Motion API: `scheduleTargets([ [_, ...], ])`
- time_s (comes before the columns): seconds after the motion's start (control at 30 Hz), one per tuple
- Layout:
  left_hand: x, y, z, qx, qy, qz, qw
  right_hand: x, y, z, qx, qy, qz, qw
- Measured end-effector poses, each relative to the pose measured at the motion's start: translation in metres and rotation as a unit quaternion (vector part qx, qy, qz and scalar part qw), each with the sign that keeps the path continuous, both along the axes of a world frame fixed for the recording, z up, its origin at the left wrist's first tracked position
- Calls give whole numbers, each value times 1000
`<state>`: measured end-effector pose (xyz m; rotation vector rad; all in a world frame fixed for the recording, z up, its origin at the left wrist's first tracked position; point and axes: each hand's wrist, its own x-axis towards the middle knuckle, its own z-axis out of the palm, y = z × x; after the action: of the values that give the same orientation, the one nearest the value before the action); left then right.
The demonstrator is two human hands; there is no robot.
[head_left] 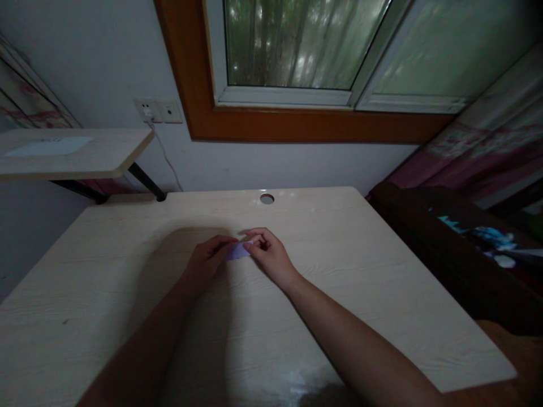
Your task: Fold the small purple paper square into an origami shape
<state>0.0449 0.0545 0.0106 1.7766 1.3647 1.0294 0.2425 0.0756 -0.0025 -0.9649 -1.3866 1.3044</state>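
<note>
A small pale purple piece of folded paper (pixel 237 251) lies on the light wooden desk (pixel 339 271) near its middle. My left hand (pixel 207 259) rests on the desk with its fingertips pressed on the paper's left end. My right hand (pixel 268 254) has its fingers curled and pinches the paper's right end. Most of the paper is hidden between the two hands.
A round cable hole (pixel 267 198) sits at the desk's far edge. A raised shelf (pixel 72 152) with a white sheet stands at the back left, under a wall socket (pixel 159 111). A dark bed frame (pixel 449 249) borders the desk's right side. A window is ahead.
</note>
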Motion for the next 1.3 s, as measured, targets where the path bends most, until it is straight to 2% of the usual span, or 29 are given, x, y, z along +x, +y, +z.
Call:
scheduleTargets([
  [0.33, 4, -1, 5, -12, 15, -18, 1000, 0, -1, 3, 4, -10, 9, 1000],
  [1.3, 3, -1, 3, -11, 19, 4, 1000, 0, -1, 2, 6, -11, -3, 1000],
])
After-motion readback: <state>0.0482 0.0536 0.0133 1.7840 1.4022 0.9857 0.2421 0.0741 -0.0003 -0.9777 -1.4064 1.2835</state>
